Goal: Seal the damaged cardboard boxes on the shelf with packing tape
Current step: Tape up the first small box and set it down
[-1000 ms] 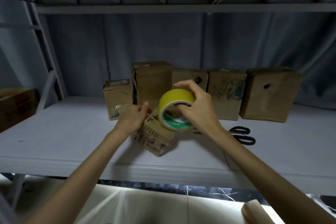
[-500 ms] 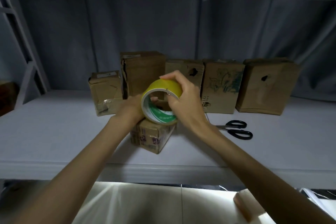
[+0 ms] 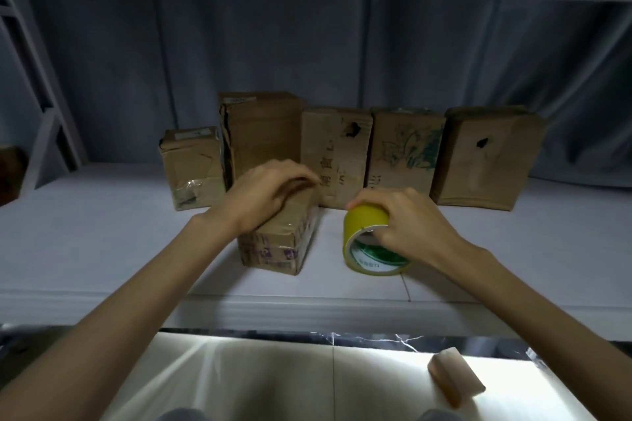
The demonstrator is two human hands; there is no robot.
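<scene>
A small cardboard box [image 3: 273, 244] with purple print lies on the white shelf [image 3: 102, 249], near its front edge. My left hand [image 3: 268, 193] lies on top of that box, fingers bent over its far edge. Just right of the box stands a yellow roll of packing tape [image 3: 364, 227] on the shelf. My right hand [image 3: 402, 224] grips the roll from above and from the right. Several worn cardboard boxes stand in a row behind, two with holes: one [image 3: 337, 154] and another [image 3: 485, 157].
A torn tall box [image 3: 260, 133] and a small crumpled box [image 3: 191, 167] stand at the left of the row, a box with a green drawing [image 3: 405, 154] to the right. A slanted shelf brace [image 3: 44, 133] rises at left. A wooden block [image 3: 455, 376] lies below.
The tape roll has come down from in front of the box to the shelf, on the box's right. My left hand has moved onto the top of the small box. The scissors have left view.
</scene>
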